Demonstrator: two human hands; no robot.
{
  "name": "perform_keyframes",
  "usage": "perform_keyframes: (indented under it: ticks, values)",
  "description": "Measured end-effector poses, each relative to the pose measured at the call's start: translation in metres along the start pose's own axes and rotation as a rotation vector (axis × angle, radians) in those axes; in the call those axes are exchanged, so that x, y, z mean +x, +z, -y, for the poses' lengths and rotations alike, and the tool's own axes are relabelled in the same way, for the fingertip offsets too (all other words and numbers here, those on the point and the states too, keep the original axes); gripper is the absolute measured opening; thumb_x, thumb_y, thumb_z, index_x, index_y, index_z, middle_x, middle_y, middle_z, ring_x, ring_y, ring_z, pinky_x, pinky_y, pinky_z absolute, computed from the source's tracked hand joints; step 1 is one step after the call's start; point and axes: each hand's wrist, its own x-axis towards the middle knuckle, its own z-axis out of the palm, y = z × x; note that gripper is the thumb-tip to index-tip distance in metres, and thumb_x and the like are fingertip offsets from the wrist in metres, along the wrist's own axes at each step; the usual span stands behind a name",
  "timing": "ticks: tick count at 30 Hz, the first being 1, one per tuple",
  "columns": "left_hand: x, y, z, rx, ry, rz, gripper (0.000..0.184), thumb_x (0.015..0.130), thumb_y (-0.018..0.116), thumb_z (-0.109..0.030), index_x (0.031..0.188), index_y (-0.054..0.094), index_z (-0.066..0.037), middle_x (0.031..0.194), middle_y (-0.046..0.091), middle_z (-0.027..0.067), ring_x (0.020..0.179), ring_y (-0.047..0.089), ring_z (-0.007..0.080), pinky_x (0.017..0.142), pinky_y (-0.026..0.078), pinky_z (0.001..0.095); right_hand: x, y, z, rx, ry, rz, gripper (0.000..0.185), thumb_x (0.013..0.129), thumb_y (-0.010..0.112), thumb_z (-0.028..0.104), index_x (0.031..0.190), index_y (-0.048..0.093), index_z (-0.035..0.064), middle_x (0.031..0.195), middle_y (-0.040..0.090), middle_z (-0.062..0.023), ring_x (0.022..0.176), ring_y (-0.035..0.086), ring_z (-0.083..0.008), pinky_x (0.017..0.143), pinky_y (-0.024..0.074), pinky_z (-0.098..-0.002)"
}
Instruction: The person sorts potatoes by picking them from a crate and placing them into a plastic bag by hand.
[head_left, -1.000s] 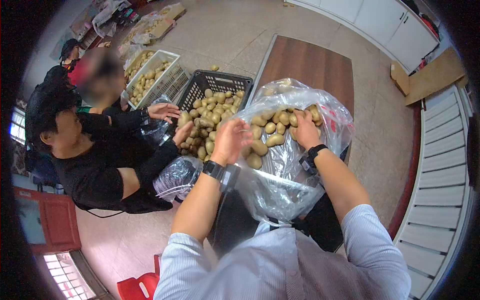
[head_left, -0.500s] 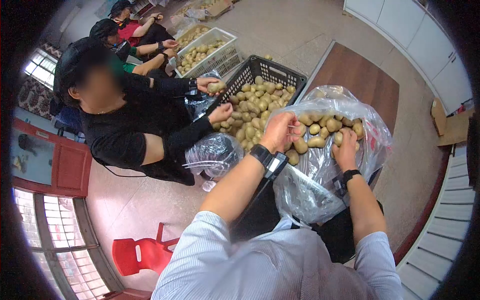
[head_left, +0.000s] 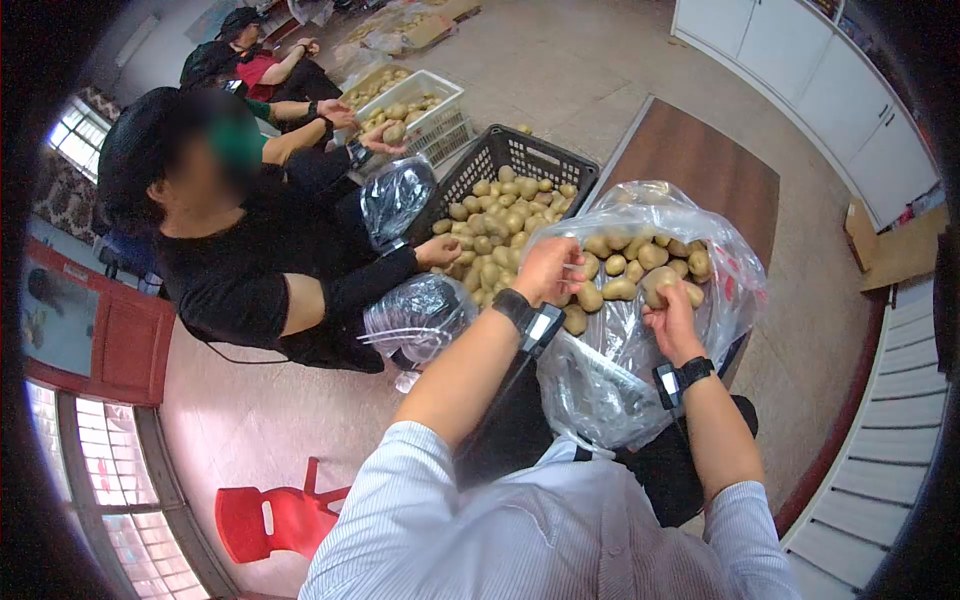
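My right hand (head_left: 677,325) is closed around a large potato (head_left: 658,286), held just above other potatoes in a clear plastic bag (head_left: 600,400). At the bag's left edge is my left hand (head_left: 548,272), its fingers loosely curled and apart, with no potato visible in it. Several loose potatoes (head_left: 620,289) lie in the bag's open mouth, beyond and between my hands. To the left, a black crate (head_left: 560,158) of potatoes stands next to the bag.
A co-worker in black (head_left: 280,240) sits at the crate's left, one hand holding a potato (head_left: 393,133). Other people sit farther back by a white crate (head_left: 445,100). A brown tabletop (head_left: 700,165) lies beyond the bag; a red chair (head_left: 280,520) stands lower left.
My right hand has drawn back slightly toward me and lifted a large potato from the pile. The co-worker's potato-holding hand has moved away toward the white crate. The view has shifted slightly.
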Motion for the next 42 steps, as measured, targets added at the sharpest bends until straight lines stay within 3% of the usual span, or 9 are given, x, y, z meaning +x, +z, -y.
perform_keyframes:
  ticks: [5,8,14,16,20,23,24,33,42]
  values:
    - [-0.006,0.008,0.005,-0.004,-0.008,0.004,0.033,0.089,0.060,-0.035,0.105,0.053,-0.007,0.089,0.057,0.0060,0.071,0.061,0.0203,0.055,0.051,0.0343,-0.020,0.055,0.022,0.040,-0.005,0.163,0.028,0.091,0.054,0.018,0.117,0.046,0.0102,0.096,0.057,-0.0070,0.066,0.055,-0.0169,0.050,0.0440,-0.0267]
    - [-0.007,0.014,0.001,0.072,-0.065,0.043,0.037,0.089,0.058,-0.038,0.112,0.051,-0.010,0.109,0.056,0.0100,0.091,0.062,0.0285,0.073,0.053,0.0418,-0.021,0.076,0.024,-0.056,-0.003,0.288,0.030,0.094,0.054,0.028,0.113,0.047,0.0056,0.093,0.059,-0.0070,0.062,0.058,-0.0159,0.048,0.0463,-0.0255]
    - [-0.023,0.019,-0.012,0.266,-0.092,0.359,0.043,0.090,0.058,-0.041,0.120,0.049,-0.011,0.113,0.057,0.0109,0.098,0.061,0.0361,0.077,0.053,0.0469,-0.009,0.087,0.001,-0.520,-0.212,0.244,0.040,0.094,0.055,0.033,0.113,0.050,-0.0011,0.082,0.061,-0.0084,0.055,0.058,-0.0146,0.047,0.0453,-0.0264]
    - [-0.012,0.011,-0.006,-0.027,-0.283,0.383,0.046,0.089,0.060,-0.042,0.121,0.050,-0.011,0.114,0.058,0.0098,0.096,0.062,0.0342,0.074,0.054,0.0468,-0.022,0.098,0.010,-0.802,-0.296,0.139,0.043,0.094,0.055,0.033,0.114,0.051,-0.0043,0.074,0.062,-0.0091,0.052,0.057,-0.0140,0.048,0.0452,-0.0277]
    - [0.000,-0.007,-0.003,0.000,-0.226,0.393,0.044,0.090,0.061,-0.040,0.120,0.050,-0.010,0.115,0.059,0.0093,0.096,0.063,0.0308,0.073,0.055,0.0444,-0.021,0.094,0.011,-0.822,-0.365,0.133,0.038,0.094,0.056,0.032,0.110,0.056,-0.0029,0.076,0.064,-0.0090,0.053,0.057,-0.0132,0.048,0.0450,-0.0273]
    - [0.005,-0.022,-0.002,-0.076,-0.148,0.301,0.045,0.090,0.061,-0.038,0.122,0.049,-0.009,0.117,0.058,0.0088,0.095,0.064,0.0271,0.075,0.056,0.0427,-0.014,0.082,0.000,-0.815,-0.343,0.151,0.033,0.094,0.055,0.030,0.104,0.060,-0.0017,0.076,0.064,-0.0083,0.055,0.058,-0.0129,0.049,0.0455,-0.0269]
    - [0.008,-0.027,0.000,0.115,0.097,0.246,0.045,0.090,0.061,-0.038,0.123,0.049,-0.009,0.117,0.058,0.0089,0.093,0.064,0.0269,0.074,0.056,0.0408,-0.015,0.079,-0.004,-0.812,-0.327,0.147,0.029,0.095,0.054,0.026,0.102,0.061,-0.0007,0.075,0.064,-0.0062,0.055,0.056,-0.0106,0.049,0.0448,-0.0246]
    - [0.009,-0.078,-0.008,-0.581,0.156,-0.211,0.048,0.091,0.057,-0.041,0.122,0.046,-0.007,0.100,0.058,0.0165,0.073,0.063,0.0309,0.056,0.057,0.0370,-0.022,0.038,-0.024,-0.786,-0.200,0.150,0.026,0.091,0.058,0.021,0.107,0.061,0.0009,0.077,0.065,-0.0062,0.063,0.059,-0.0112,0.055,0.0478,-0.0274]
    - [0.020,-0.114,0.008,-0.543,0.117,-0.471,0.042,0.092,0.056,-0.034,0.125,0.044,-0.009,0.111,0.055,0.0145,0.087,0.060,0.0312,0.066,0.058,0.0379,-0.023,0.010,-0.046,-1.302,-0.350,0.181,0.032,0.083,0.059,0.018,0.108,0.058,-0.0012,0.096,0.063,-0.0207,0.089,0.061,-0.0365,0.079,0.0489,-0.0421]
